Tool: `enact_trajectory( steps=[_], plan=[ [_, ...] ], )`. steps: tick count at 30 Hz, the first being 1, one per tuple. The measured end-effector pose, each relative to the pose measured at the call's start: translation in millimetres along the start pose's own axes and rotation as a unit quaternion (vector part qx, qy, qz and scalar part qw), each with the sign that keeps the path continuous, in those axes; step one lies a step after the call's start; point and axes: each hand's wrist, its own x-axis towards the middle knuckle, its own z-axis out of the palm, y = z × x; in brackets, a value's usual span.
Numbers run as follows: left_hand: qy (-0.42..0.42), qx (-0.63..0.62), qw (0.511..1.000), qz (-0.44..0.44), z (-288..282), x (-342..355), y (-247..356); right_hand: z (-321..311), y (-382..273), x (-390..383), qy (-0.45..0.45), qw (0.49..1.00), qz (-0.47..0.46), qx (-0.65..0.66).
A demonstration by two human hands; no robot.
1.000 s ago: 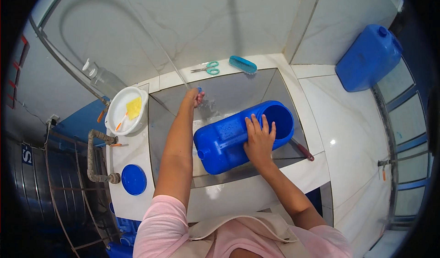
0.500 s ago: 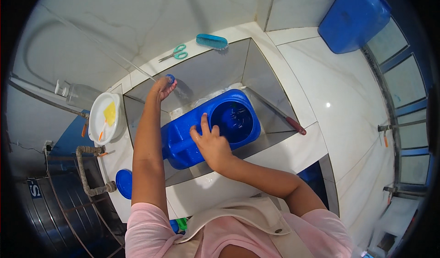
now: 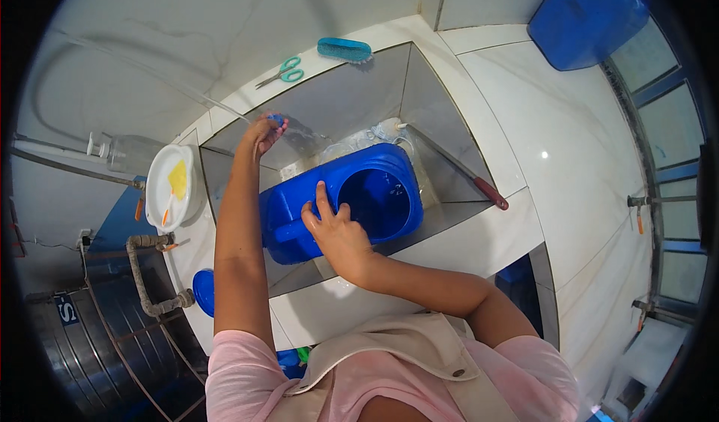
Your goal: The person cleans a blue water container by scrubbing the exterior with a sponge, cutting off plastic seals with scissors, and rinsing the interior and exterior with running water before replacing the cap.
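Observation:
A blue plastic jerry can (image 3: 299, 197) with a wide round opening in its upper face lies in the grey-walled sink (image 3: 352, 96). Water glints inside the opening. My right hand (image 3: 341, 236) rests on the can beside that opening, fingers spread and the index stretched out; its thumb is hidden. Over the sink's far left part, my left hand (image 3: 262, 134) is closed on a small blue object (image 3: 276, 120), perhaps a cap, partly covered by the fingers. A thin clear hose (image 3: 187, 85) runs down to this hand; its end is hard to make out.
A red-handled tool (image 3: 490, 194) leans across the sink's right corner. Scissors (image 3: 283, 72) and a teal brush (image 3: 344, 48) lie on the far ledge. Left are a white basin (image 3: 157, 197), a blue lid (image 3: 202, 291) and piping (image 3: 136, 268). Another blue can (image 3: 588, 21) stands at far right.
The whole view has shifted a little. My left fingers now cover more of the small blue object. My right hand stays on the jerry can.

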Motion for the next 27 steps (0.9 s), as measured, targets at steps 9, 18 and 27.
enact_trajectory(
  steps=[9,18,27],
  plan=[
    [-0.026,0.368,0.928,0.055,-48.3,-40.4,-17.7,12.0,-17.2,12.6,0.011,1.0,0.024,-0.009],
    [0.144,0.498,0.83,0.208,-103.4,-185.9,-60.2,22.0,-11.0,1.6,0.063,0.996,0.053,-0.033],
    [0.124,0.284,0.934,0.178,-66.4,-228.8,-84.9,8.5,-4.9,15.0,0.047,0.997,0.055,-0.041]
  ],
)
